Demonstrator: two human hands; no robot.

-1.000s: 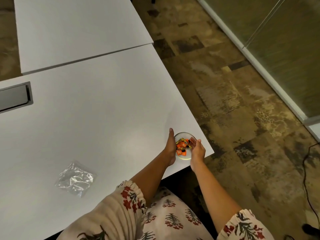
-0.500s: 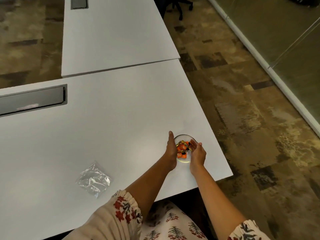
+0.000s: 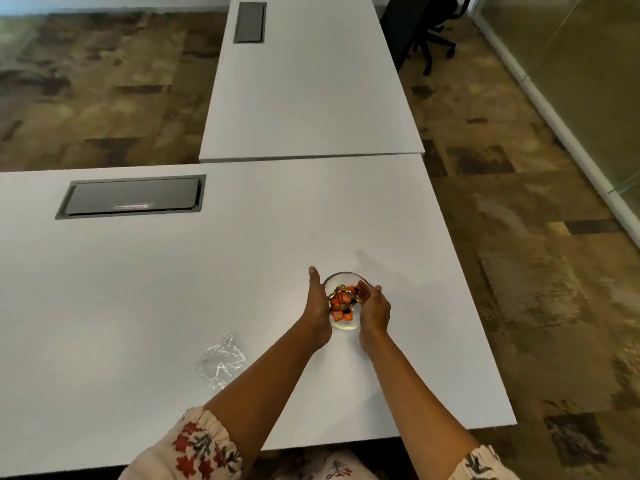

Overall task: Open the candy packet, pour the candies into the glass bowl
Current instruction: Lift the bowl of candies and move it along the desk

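Observation:
A small glass bowl (image 3: 343, 278) stands on the white table (image 3: 173, 289), holding several orange and gold wrapped candies (image 3: 341, 303). My left hand (image 3: 318, 306) cups the bowl's left side and my right hand (image 3: 374, 306) cups its right side, both touching the glass. The clear plastic candy packet (image 3: 221, 362) lies crumpled and flat on the table to the left of my left forearm, apart from the bowl.
A dark cable hatch (image 3: 131, 197) is set into the table at the back left. A second white table (image 3: 311, 81) with its own hatch (image 3: 250, 22) abuts behind. A black office chair (image 3: 433, 32) and glass partition (image 3: 571, 81) stand to the right over patterned carpet.
Both hands have slid the bowl away from the table's near right corner, further onto the table. The view has tilted up, showing more of the far table. The packet has stayed put.

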